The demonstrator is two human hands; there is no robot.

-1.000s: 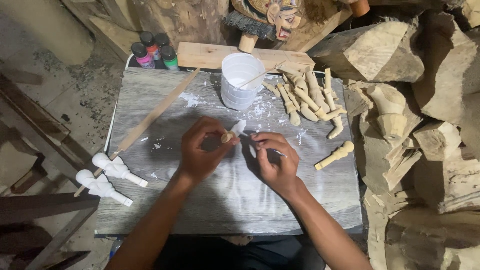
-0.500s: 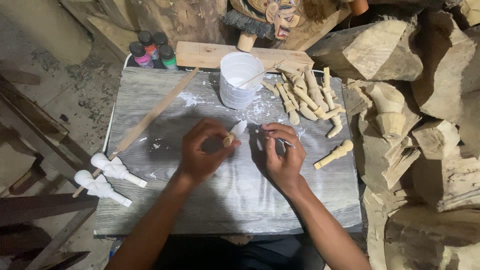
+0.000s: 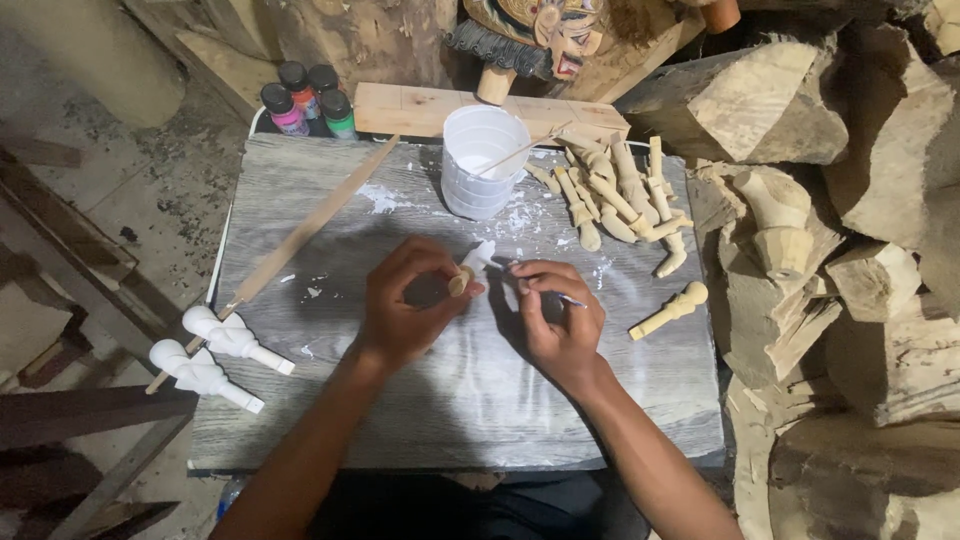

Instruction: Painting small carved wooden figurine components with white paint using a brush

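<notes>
- The left hand (image 3: 405, 305) pinches a small wooden peg (image 3: 468, 268), its tip painted white, over the grey tabletop (image 3: 330, 400).
- The right hand (image 3: 558, 320) holds a thin brush (image 3: 571, 300) just beside the peg.
- A white cup (image 3: 482, 172) stands behind the hands, with a stick in it.
- Bare pegs (image 3: 615, 200) lie right of the cup.
- Two white pegs (image 3: 215, 355) lie at the left edge.
- Paint bottles (image 3: 305, 100) stand at the far left corner.

Your left hand (image 3: 405, 305) and right hand (image 3: 558, 322) are both bare: no gloves, rings, watch or wristband show. Both forearms are uncovered from wrist to the bottom edge of the view, with no sleeve in sight. Fingernails are short. At the lower edge, between your arms, dark clothing shows, its kind not discernible
</notes>
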